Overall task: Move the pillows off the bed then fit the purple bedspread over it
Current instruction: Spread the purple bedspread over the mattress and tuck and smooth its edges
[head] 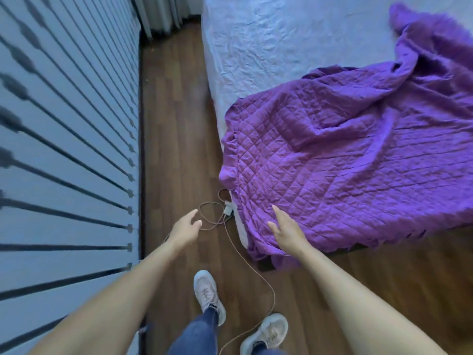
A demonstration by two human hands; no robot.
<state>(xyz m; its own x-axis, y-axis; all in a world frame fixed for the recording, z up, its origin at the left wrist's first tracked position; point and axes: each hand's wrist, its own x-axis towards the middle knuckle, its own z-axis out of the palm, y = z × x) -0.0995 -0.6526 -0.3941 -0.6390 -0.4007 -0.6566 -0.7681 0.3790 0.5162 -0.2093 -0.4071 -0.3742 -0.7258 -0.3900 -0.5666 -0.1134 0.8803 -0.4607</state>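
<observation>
Over the near corner of the bed [268, 47], purple bedspread [345, 155] lying rumpled: quilted in small diamond stitching, frilled along its edge, draped down past the corner nearly to the floor [176, 124], with a long twisted fold trailing away toward the bed's far right edge. Beyond it, bare pale-blue sheet, creased all over, covering the rest of the bed.

Right hand [288, 230] open, fingers spread, over the bedspread near the corner, gripping nothing; cannot tell whether touching the cloth. Left hand [185, 228] open too, fingers loosely curved, empty, above the floor beside the bed.

Dark wood-look planks underfoot, with a thin cable [252, 267] looping from a small white plug [227, 210] at the bed's corner and running between two white sneakers [207, 293]. Blue jeans above the shoes. Pale wall [64, 149] with dark thin stripes along the left; grey curtain [163, 11] in the far corner.
</observation>
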